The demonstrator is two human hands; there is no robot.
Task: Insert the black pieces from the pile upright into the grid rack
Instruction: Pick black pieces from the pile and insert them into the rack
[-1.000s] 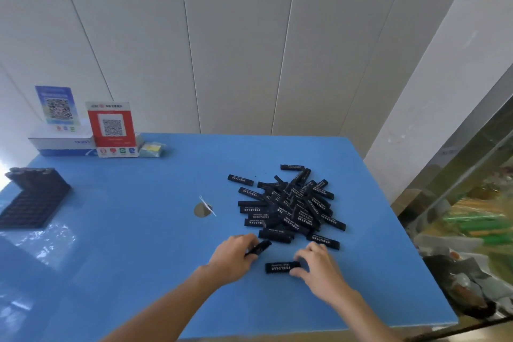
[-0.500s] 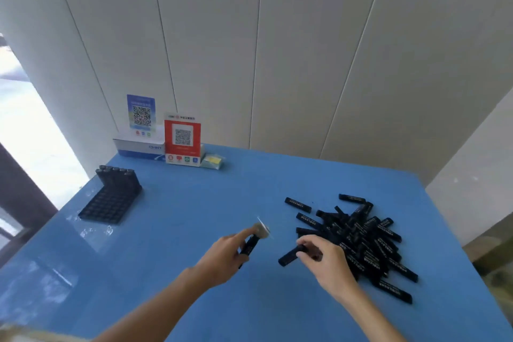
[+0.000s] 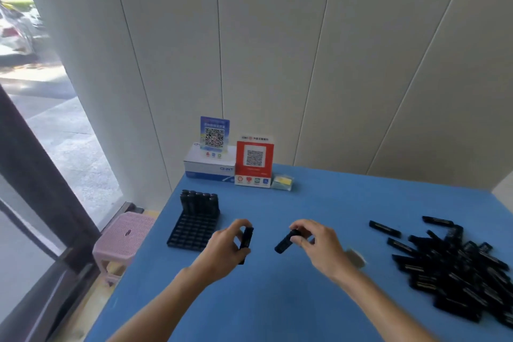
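My left hand (image 3: pixel 224 250) grips one black piece (image 3: pixel 246 239), held nearly upright above the blue table (image 3: pixel 277 300). My right hand (image 3: pixel 319 247) pinches a second black piece (image 3: pixel 283 242), tilted down to the left. The black grid rack (image 3: pixel 191 230) lies at the table's left edge, just left of my left hand. A row of black pieces (image 3: pixel 198 202) stands upright along the rack's far side; the other cells look empty. The pile of black pieces (image 3: pixel 455 272) lies at the right.
A white box (image 3: pixel 208 166) with a blue QR sign (image 3: pixel 214 134), a red QR sign (image 3: pixel 254 162) and a small packet (image 3: pixel 283 182) stand at the table's far edge. A pink stool (image 3: pixel 125 239) sits beside the table's left side. A small round disc (image 3: pixel 355 257) lies by my right wrist.
Both hands carried a piece each from the pile leftward to beside the rack. The view swung left, so the rack is now central and the pile is at the right.
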